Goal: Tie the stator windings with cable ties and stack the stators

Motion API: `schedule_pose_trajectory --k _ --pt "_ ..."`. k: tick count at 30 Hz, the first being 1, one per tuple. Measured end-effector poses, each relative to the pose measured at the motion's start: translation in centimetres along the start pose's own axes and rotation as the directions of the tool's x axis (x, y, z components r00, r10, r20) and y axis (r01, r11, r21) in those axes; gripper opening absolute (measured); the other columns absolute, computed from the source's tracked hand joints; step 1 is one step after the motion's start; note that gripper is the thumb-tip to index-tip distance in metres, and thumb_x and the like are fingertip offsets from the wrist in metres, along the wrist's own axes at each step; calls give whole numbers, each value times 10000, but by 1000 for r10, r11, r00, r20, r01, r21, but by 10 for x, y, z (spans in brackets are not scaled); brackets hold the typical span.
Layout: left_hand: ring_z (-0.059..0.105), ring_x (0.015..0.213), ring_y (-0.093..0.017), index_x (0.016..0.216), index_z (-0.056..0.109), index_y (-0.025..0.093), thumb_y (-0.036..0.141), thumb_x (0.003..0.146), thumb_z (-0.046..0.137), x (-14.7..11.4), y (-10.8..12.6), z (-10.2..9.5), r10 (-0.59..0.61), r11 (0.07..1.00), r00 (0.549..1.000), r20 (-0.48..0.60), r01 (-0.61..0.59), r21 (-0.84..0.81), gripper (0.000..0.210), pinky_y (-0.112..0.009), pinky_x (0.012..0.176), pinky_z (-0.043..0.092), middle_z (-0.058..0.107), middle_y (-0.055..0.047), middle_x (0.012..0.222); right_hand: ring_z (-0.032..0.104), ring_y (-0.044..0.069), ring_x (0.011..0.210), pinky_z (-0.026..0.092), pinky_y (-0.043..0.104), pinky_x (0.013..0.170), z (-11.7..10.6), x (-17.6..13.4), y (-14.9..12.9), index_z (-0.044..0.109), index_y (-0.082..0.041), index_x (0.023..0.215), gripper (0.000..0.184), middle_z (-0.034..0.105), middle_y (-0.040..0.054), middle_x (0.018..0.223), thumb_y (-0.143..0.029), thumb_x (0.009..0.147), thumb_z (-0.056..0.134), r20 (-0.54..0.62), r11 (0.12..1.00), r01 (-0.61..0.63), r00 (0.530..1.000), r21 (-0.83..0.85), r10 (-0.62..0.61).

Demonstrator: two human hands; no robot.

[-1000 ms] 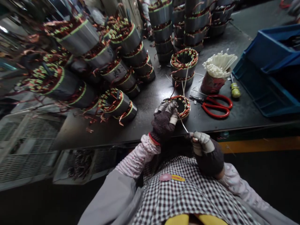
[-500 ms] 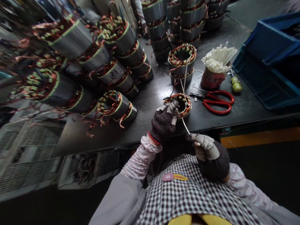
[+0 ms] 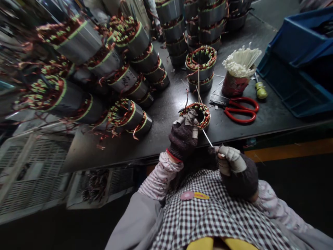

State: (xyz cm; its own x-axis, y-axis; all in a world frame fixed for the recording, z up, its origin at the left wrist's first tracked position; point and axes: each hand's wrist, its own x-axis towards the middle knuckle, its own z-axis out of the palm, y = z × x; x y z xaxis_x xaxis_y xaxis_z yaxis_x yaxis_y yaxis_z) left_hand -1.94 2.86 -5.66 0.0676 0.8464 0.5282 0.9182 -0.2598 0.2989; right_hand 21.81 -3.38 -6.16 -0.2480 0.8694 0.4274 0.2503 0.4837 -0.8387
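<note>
A motor stator [image 3: 205,121] with orange-red windings lies near the table's front edge. My left hand [image 3: 184,133], in a dark glove with taped fingers, is closed on the stator's left rim. A thin white tie cord [image 3: 207,137] runs from the stator's near side down to my right hand [image 3: 235,166]. The right hand, also gloved and taped, pinches the end of that cord and is apart from the stator. Another length of the cord rises out of the stator's top toward the far side. The left fingertips are partly hidden against the windings.
Behind stand two stacked stators [image 3: 201,69], with taller stacks [image 3: 130,76] to the left and back. Red-handled scissors [image 3: 241,109], a red cup [image 3: 235,84] of white cords, a yellow-handled tool [image 3: 261,91] and blue bins [image 3: 283,80] are on the right. Crates [image 3: 33,173] sit lower left.
The cord's upper length has swung left above the stator. My right hand has shifted slightly right with the cord's end, and the left hand stays on the stator. The view has shifted slightly.
</note>
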Motion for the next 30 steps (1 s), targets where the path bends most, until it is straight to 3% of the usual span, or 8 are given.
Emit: schedule_pose_trajectory --k 4,8,14,18,20,24,27,30 --pt "740 1524 -384 1609 689 134 288 1203 539 0 -1 0 3 1000 999 -36 -2 17 459 -635 1372 519 767 -242 1605 900 298 1039 788 451 879 14 28 -6 832 -358 1362 351 920 66 1187 -197 1056 772 -75 969 195 975 -152 -208" --pt "735 1533 -377 1529 756 173 322 1178 578 3 -1 -4 8 1000 999 -49 -9 -16 421 -615 1350 559 822 -194 1527 904 289 1023 795 434 877 22 48 4 866 -282 1233 196 925 94 1121 -247 1089 739 -137 951 268 948 -152 -288" --pt "702 1579 -401 1500 766 165 269 1155 622 -2 -1 -1 -15 1000 1000 3 15 -6 388 -670 1376 528 792 -217 1575 909 264 970 780 379 753 8 28 13 774 -364 1521 508 922 69 1196 -154 1060 749 -162 923 376 909 -75 -384" --pt "671 1615 -428 1565 716 148 269 1158 640 -7 -3 2 24 1000 997 71 -25 13 431 -697 1383 510 750 -264 1618 916 284 1081 798 400 825 7 21 12 750 -372 1587 634 897 93 1364 -114 1008 766 -75 911 410 908 -30 -411" --pt "656 1624 -453 1552 722 151 287 1146 674 -8 -2 3 6 1000 996 88 -7 9 431 -726 1387 491 739 -275 1626 910 299 1156 802 437 919 11 26 16 801 -365 1514 550 891 88 1395 -146 1010 771 -11 935 353 936 21 -353" --pt "691 1584 -420 1513 739 130 284 1145 651 -5 3 4 -42 999 999 18 41 36 409 -697 1406 473 794 -257 1544 904 316 1173 776 515 1047 25 49 29 893 -329 1288 246 922 81 1272 -375 1071 788 37 985 46 998 169 -53" --pt "721 1540 -394 1491 758 116 309 1149 619 -1 7 1 -59 998 998 -30 59 26 416 -655 1399 495 817 -239 1508 897 334 1164 761 534 1050 35 67 31 917 -281 1218 315 923 112 1241 -534 1070 803 26 966 -109 994 232 106" --pt "727 1529 -394 1382 828 155 315 1128 626 3 11 -6 -107 992 993 -44 104 -71 362 -640 1377 532 830 -200 1500 896 318 1105 766 494 969 39 77 26 895 -258 1314 399 923 119 1216 -567 1089 779 29 940 -215 976 266 215"
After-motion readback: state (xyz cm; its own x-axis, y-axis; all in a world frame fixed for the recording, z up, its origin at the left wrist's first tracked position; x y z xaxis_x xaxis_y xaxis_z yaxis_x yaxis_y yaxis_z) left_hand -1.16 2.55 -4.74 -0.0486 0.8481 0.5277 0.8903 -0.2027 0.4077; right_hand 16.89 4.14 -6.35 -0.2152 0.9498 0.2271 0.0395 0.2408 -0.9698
